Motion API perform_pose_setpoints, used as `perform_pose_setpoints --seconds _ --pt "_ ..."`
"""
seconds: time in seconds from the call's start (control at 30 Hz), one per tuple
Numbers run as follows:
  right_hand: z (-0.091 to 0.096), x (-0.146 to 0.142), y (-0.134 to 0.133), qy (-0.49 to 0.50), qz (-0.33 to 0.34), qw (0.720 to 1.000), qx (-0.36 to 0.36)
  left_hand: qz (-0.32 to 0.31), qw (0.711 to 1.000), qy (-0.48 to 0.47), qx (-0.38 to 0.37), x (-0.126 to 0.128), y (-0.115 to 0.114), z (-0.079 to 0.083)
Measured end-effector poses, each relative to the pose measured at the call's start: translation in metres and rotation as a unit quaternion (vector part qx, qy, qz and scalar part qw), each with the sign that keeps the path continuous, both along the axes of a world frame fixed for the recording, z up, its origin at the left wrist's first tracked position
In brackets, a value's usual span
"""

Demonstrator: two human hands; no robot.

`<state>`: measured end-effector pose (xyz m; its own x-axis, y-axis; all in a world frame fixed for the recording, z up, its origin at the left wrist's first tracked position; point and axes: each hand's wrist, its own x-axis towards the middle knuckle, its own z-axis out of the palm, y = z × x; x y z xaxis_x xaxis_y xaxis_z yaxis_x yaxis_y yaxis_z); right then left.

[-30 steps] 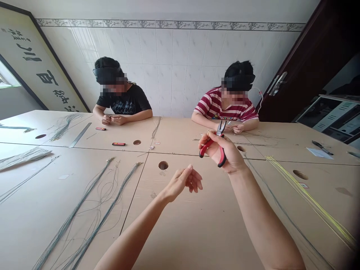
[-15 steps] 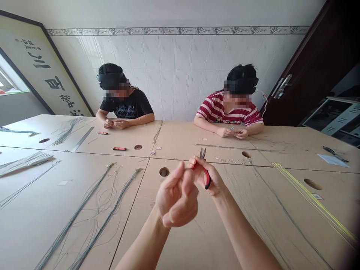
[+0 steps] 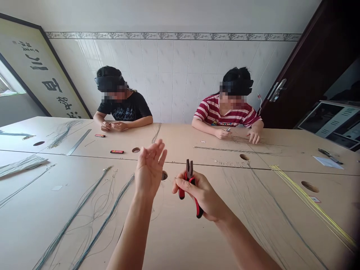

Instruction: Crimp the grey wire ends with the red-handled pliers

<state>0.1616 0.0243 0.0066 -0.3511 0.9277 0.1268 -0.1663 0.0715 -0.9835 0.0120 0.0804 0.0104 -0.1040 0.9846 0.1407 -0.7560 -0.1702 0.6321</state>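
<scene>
My right hand (image 3: 206,197) grips red-handled pliers (image 3: 190,185) above the tan table (image 3: 182,240), jaws pointing up and closed. My left hand (image 3: 149,169) is raised beside them, open, fingers spread, holding nothing; it covers part of a round hole (image 3: 164,175) in the tabletop. A thin thread loops on the table below my left hand. Long bundles of grey-green cord (image 3: 84,213) lie to the left of my arms.
Two people sit at the far side, one in a black shirt (image 3: 125,108), one in a red striped shirt (image 3: 225,112), each handling small parts. Yellow cords (image 3: 309,202) and grey cords (image 3: 270,202) lie right. A metal ruler (image 3: 78,141), small red items and black pliers (image 3: 329,154) lie farther off.
My left hand went from a closed pinch near the pliers to open and raised at the left. My right hand with the pliers came down and nearer to me.
</scene>
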Motion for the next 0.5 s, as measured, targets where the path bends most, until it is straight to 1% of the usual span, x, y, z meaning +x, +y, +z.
perform_pose_setpoints --seconds 0.07,0.13,0.2,0.3,0.4,0.43,0.5 --pt "0.007 -0.001 0.002 -0.074 -0.024 0.995 0.063 -0.051 0.995 0.085 -0.013 0.006 0.001 -0.009" --pt "0.011 -0.001 0.007 -0.124 -0.058 0.984 0.116 -0.121 0.976 0.179 -0.03 0.01 -0.001 -0.017" --pt "0.013 0.002 0.013 -0.142 -0.085 0.976 0.142 -0.171 0.954 0.246 -0.031 0.012 -0.003 -0.023" --pt "0.016 0.007 0.022 -0.124 -0.09 0.979 0.136 -0.219 0.921 0.321 0.003 0.011 -0.008 -0.025" --pt "0.018 0.015 0.028 -0.101 -0.1 0.981 0.13 -0.296 0.865 0.404 0.032 0.006 -0.013 -0.019" --pt "0.018 0.018 0.03 -0.093 -0.104 0.982 0.128 -0.32 0.851 0.414 0.038 0.004 -0.015 -0.016" --pt "0.017 0.022 0.033 -0.063 -0.096 0.987 0.113 -0.358 0.841 0.403 0.048 0.0 -0.017 -0.012"
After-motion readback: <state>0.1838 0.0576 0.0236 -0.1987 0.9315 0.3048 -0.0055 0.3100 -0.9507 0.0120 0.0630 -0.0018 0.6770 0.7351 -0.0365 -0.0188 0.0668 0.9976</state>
